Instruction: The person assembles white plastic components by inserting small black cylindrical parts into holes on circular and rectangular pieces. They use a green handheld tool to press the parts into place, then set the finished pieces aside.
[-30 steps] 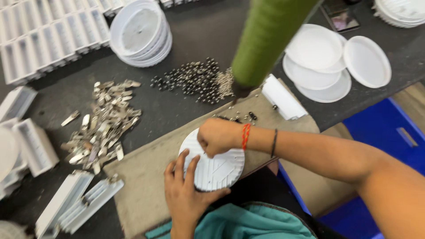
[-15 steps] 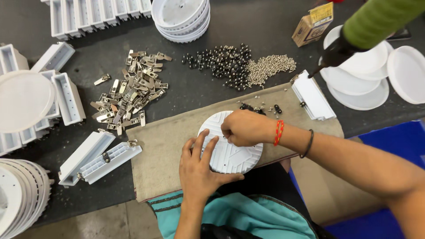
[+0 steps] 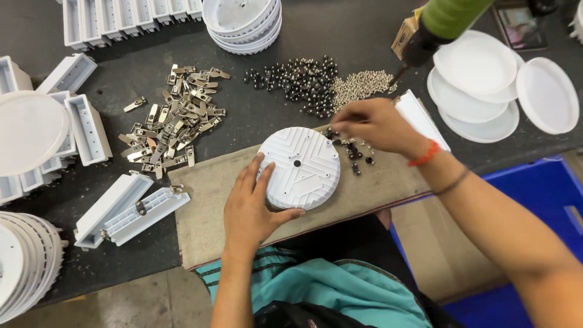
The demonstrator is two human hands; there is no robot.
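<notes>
A round white ribbed disc [image 3: 299, 166] lies on a brown board [image 3: 206, 206] at the table's near edge. My left hand [image 3: 252, 209] rests against the disc's lower left rim, fingers spread on it. My right hand [image 3: 376, 124] hovers just right of the disc, over a few small black pieces [image 3: 355, 155], fingertips pinched together; whether it holds one is hidden. A green-handled power tool [image 3: 440, 24] hangs above my right hand.
Piles of black beads [image 3: 297, 82], silver screws [image 3: 361, 85] and metal clips [image 3: 176, 124] lie behind the board. White rectangular housings [image 3: 130, 209] sit left, stacked round covers [image 3: 243, 18] at the back, white plates [image 3: 486, 91] right. A blue crate [image 3: 546, 200] stands below.
My right hand lifted off the disc's top and moved right to the small black pieces. The view shifted, and the disc's whole face now shows.
</notes>
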